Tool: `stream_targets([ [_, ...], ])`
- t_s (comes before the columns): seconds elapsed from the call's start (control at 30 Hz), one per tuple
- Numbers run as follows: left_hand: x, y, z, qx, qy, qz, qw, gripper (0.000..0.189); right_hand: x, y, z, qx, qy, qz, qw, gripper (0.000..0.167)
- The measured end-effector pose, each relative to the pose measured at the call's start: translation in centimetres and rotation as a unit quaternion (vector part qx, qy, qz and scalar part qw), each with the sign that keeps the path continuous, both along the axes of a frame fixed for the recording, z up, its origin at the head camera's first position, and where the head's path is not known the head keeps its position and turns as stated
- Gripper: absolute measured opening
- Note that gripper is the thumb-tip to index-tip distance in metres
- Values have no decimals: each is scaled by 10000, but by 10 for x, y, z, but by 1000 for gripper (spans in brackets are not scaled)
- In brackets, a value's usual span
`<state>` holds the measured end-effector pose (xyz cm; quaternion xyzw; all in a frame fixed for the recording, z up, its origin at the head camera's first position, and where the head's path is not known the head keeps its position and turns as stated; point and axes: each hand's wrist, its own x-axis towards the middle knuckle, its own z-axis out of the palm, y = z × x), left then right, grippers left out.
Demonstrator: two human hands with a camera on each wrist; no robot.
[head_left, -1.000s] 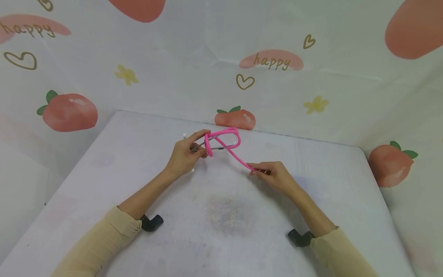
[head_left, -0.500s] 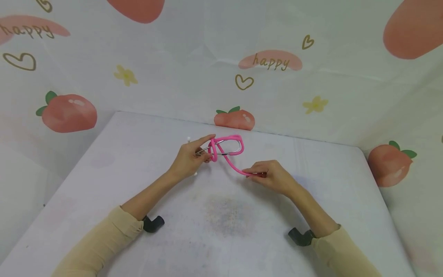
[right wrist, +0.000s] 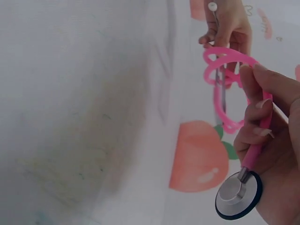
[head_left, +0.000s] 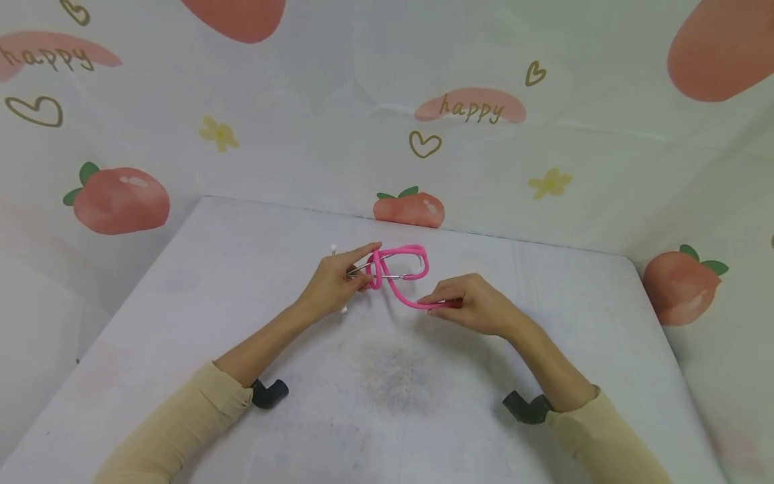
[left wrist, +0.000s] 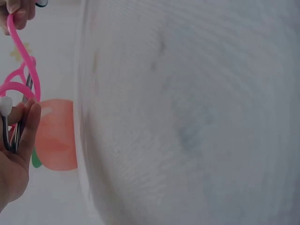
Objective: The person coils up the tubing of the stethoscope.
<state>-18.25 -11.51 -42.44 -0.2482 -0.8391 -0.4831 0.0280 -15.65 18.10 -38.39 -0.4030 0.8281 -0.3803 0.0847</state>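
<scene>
A stethoscope with pink tubing (head_left: pixel 404 249) is held up over the table between both hands. My left hand (head_left: pixel 329 284) grips its metal ear tubes, and the white eartips (head_left: pixel 334 249) stick out on either side of the hand. Part of the tubing is wound round the metal tubes just beyond the left fingertips. From there a length curves down to my right hand (head_left: pixel 478 306), whose fingers and thumb hold it near the end. In the right wrist view the round chest piece (right wrist: pixel 233 190) hangs below the right fingers; the head view hides it behind that hand.
The white table (head_left: pixel 387 430) has faint stains in its middle. Behind it hangs a white backdrop (head_left: pixel 326 134) printed with peaches, hearts and flowers. Dark curved pieces (head_left: pixel 269 394) project at both sleeve cuffs.
My left hand has moved slightly right and nearer with the ear tubes. The right hand has shifted a little left, so the hands are closer and the tubing between them sags more.
</scene>
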Motion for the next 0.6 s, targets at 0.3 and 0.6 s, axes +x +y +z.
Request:
stream_targets([
  [0.3, 0, 3, -3, -169, 295, -271, 9991, 68, -2, -1, 16, -18, -132, 209, 9997, 27],
  [0.6, 0, 6, -4, -742, 617, -356, 9947, 66, -6, -2, 23, -271, 142, -33, 9995, 23],
])
